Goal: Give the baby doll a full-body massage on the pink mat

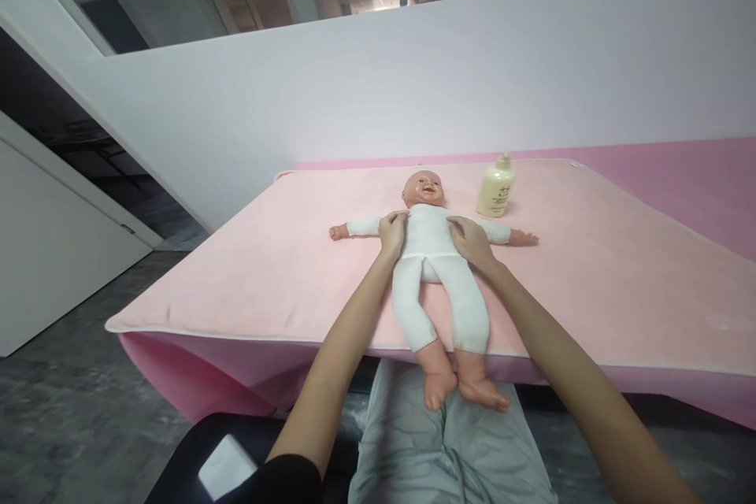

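A baby doll [430, 232] with a white cloth body lies on its back on a pink padded mat [265, 268]. Its head points to the wall and its feet hang past the mat's near edge. At the doll's side under its arm, on my left, my left hand [393, 233] is closed on the torso, fingers curled. My right hand [471, 241] grips the opposite side at the same height, its fingers bent against the cloth. Parts of the fingers are hidden. Beyond my right hand stands a pale yellow pump bottle [495, 190], upright and untouched.
A white wall [413, 87] with a window above it rises behind the table. Pink cloth [685, 181] shows under the mat. On a black surface at the lower left lies a white rectangular object [227, 468]. A white door [59, 228] stands at the left.
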`<state>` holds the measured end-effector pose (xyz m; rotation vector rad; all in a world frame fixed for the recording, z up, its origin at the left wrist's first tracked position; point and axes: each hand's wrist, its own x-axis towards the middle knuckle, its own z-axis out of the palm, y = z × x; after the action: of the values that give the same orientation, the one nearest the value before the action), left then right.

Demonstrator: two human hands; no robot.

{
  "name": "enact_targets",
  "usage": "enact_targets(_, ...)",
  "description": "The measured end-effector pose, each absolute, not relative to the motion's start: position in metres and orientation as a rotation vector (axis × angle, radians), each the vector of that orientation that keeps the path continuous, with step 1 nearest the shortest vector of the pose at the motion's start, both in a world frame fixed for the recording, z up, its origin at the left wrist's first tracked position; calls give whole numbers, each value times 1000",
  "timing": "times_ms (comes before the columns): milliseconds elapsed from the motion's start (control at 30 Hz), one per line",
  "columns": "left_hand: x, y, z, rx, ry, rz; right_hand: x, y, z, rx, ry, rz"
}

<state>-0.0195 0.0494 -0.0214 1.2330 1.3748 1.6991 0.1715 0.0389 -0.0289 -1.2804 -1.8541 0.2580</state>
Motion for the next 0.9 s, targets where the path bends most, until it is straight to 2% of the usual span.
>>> enact_targets(400, -17, 45, -6, 708, 1158, 1775, 173, 40, -30, -1272, -1875, 236)
enact_targets(900, -17, 46, -6, 639, 1186, 1747, 172, 37, -26, -1283, -1872, 271)
